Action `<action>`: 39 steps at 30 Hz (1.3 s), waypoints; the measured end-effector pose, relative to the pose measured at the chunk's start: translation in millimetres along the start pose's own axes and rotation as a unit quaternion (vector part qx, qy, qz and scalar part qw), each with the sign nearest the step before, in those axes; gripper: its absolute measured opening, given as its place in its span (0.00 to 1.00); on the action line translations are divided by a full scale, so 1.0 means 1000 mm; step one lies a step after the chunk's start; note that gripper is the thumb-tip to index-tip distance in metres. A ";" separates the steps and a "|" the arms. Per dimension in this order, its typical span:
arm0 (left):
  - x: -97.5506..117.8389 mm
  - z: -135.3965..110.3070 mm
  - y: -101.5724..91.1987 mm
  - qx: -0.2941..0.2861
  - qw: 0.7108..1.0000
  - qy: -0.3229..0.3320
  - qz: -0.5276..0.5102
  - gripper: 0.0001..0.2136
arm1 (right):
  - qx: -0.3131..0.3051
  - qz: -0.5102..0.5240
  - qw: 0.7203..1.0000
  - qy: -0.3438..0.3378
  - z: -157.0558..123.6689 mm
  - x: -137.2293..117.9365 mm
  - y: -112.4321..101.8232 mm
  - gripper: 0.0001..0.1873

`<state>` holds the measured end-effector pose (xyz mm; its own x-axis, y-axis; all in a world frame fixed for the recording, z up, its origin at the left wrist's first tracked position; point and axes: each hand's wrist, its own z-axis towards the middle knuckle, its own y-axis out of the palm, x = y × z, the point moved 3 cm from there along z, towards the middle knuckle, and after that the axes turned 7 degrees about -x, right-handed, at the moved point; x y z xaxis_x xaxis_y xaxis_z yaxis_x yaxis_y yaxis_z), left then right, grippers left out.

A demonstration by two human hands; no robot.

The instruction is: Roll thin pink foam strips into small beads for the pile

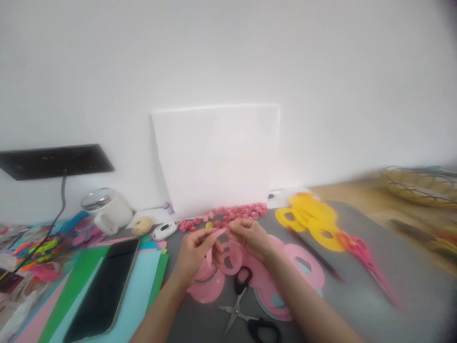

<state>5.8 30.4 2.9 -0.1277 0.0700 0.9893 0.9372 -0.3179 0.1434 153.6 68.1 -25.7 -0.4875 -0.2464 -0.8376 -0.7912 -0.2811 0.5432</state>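
Between my two hands a narrow pink paper strip (220, 232) is held up, with a curl of it hanging below. My left hand (200, 250) pinches it with thumb and fingers. At its other end, the fingertips of my right hand (252, 238) are pressed together on the strip. Beneath my hands lie several pink paper rings (307, 264) and a pink disc (207, 288). Black-handled scissors (236, 310) rest spread apart on the grey mat (200, 321). Small rolled pink paper pieces (246, 209) sit in a cluster beyond my hands.
Yellow paper rings (314, 214), a pencil (317, 255) and pink scissors (369, 264) lie at right. A phone (105, 288) rests on coloured paper sheets (146, 276) at left, near a white mug (110, 209). A white board (221, 157) leans on the wall; a basket (417, 186) stands far right.
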 end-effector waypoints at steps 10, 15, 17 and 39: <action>-0.003 0.001 -0.005 0.005 1.000 0.000 -0.002 0.12 | -0.010 -0.007 1.000 -0.009 0.001 0.002 -0.002 0.11; 0.000 0.000 -0.002 -0.001 1.000 0.003 -0.004 0.12 | -0.006 -0.024 1.000 -0.005 0.000 0.001 -0.002 0.13; 0.002 -0.001 -0.001 -0.001 1.000 0.002 0.000 0.12 | -0.013 -0.032 0.999 -0.004 -0.001 0.000 -0.001 0.12; -0.001 0.000 -0.003 0.003 1.000 -0.002 0.029 0.12 | -0.024 -0.038 0.999 -0.023 0.001 0.000 -0.002 0.10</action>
<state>2.8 31.1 1.4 -0.0728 0.0556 0.9958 0.9448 -0.3160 0.0867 154.4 69.5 -26.9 -0.4445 -0.1811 -0.8773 -0.8077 -0.3423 0.4800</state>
